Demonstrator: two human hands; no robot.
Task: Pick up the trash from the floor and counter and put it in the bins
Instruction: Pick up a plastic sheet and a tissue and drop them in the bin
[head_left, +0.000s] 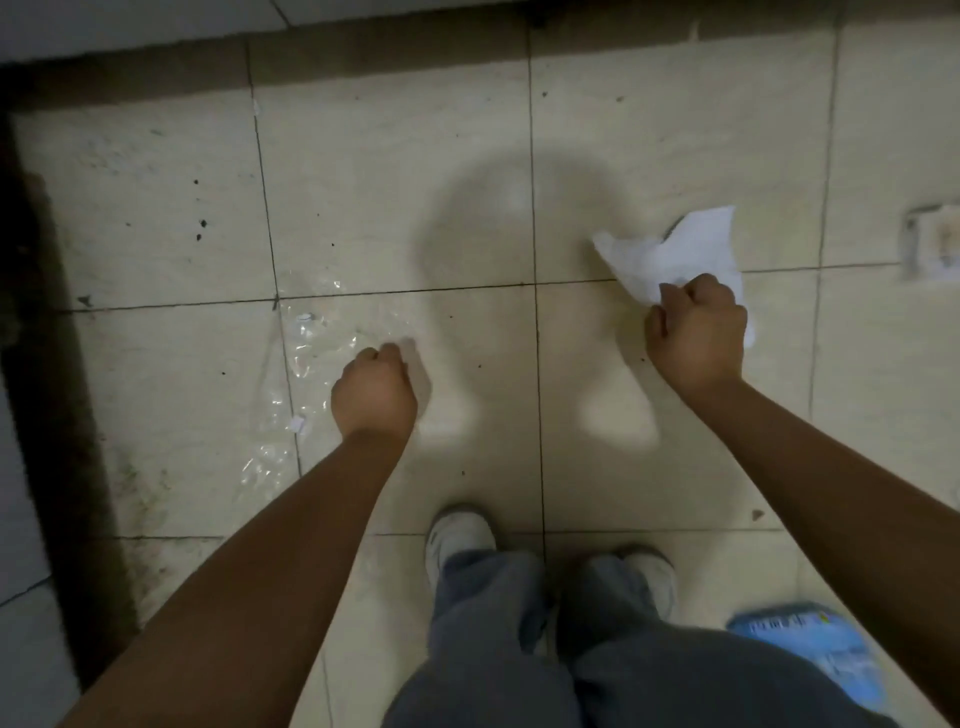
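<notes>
I look down at a beige tiled floor (395, 171). My right hand (696, 332) is closed on a crumpled white paper (675, 254), which sticks out above my fingers, at the right. My left hand (374, 389) is a fist low over the floor, at the right edge of a clear plastic wrapper (306, 358) that lies flat across a tile seam. Whether the fingers pinch the wrapper is hard to tell. A blue printed packet (810, 654) lies on the floor under my right forearm.
My two white shoes (460, 535) and grey trousers are at the bottom centre. A dark, dirty skirting strip (47, 312) runs along the left and the top. A small whitish scrap (930, 244) lies at the far right edge. Dark specks dot the tiles.
</notes>
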